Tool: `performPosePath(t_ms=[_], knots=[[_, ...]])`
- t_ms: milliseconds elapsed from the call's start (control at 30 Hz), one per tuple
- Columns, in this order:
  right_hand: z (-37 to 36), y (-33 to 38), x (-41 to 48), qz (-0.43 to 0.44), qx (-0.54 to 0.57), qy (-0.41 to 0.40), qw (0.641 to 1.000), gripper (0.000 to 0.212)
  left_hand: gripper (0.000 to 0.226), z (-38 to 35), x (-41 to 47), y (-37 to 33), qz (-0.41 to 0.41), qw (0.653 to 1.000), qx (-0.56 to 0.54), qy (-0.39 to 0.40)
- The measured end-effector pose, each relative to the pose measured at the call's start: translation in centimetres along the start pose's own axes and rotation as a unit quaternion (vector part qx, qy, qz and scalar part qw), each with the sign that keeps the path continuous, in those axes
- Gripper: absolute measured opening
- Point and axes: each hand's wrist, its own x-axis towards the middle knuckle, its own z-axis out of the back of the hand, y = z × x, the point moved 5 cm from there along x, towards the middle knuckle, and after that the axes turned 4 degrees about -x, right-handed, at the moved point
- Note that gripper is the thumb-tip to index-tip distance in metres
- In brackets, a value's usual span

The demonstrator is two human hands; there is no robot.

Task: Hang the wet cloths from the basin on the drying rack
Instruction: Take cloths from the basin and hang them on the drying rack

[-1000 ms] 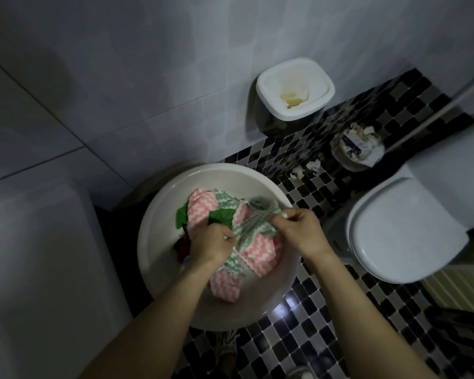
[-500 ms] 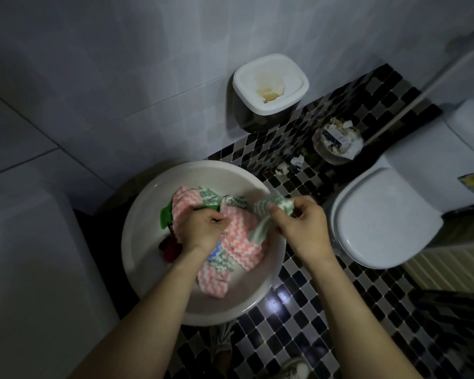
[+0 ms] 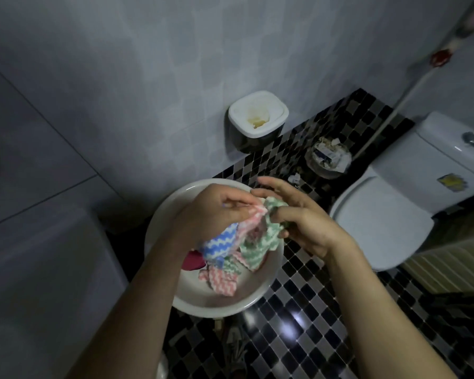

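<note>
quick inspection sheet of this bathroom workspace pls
surface: black mosaic floor, shiny in places
job's things: white basin on the floor; pink cloth and green cloth held above it; more cloths lie inside
clutter: full waste bin, scraps beside it
hands: left hand pinches the pink cloth; right hand grips the green cloth
cables: nothing seen
surroundings: tiled wall, wall box, toilet with lid shut

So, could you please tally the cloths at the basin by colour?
Pink zigzag cloths: 2
Green zigzag cloth: 1
Blue zigzag cloth: 1
Dark red cloth: 1
Total: 5 visible; the bunch may hide more.
</note>
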Motion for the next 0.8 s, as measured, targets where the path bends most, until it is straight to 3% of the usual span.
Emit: performPosePath(t_ms=[67,133,233,333,433,533,633,733,800], knots=[[-0.9,1.9,-1.6,0.023,-0.078,0.067,0.994,0.067,0.023,-1.2,-0.6,-1.8,-0.009,0.999,-0.014,0.032],[-1.2,3.3,-3.7,0.033,-0.174,0.083,0.981,0.055,0.021,-2.3,-1.2,-3.6,-0.029,0.999,-0.02,0.034],[0.2,3.9,-6.6,0.03,-0.286,0.011,0.958,0.023,0.017,-3.6,-1.7,-5.0,-0.037,0.999,-0.031,0.02],[2.2,3.4,-10.0,0.02,-0.313,-0.044,0.949,0.016,0.013,-5.6,-2.1,-5.9,-0.034,0.999,0.005,0.018],[3.7,2.4,-13.8,0.033,-0.28,-0.065,0.957,0.011,0.012,-8.3,-3.2,-7.3,-0.035,0.996,0.039,0.067],[4.2,1.1,-17.8,0.057,-0.117,-0.078,0.989,0.011,0.015,-11.3,-4.9,-8.2,-0.034,0.988,0.091,0.123],[4.2,-0.3,-21.8,0.097,-0.001,-0.113,0.989,0.024,0.018,-14.5,-7.1,-8.9,-0.045,0.978,0.107,0.176],[3.3,-1.9,-25.2,0.087,-0.023,-0.122,0.989,0.041,0.019,-17.7,-9.8,-10.3,-0.076,0.968,0.12,0.209],[2.9,-2.6,-27.8,0.09,-0.124,-0.153,0.976,0.035,0.016,-19.8,-11.8,-11.1,-0.095,0.961,0.131,0.225]])
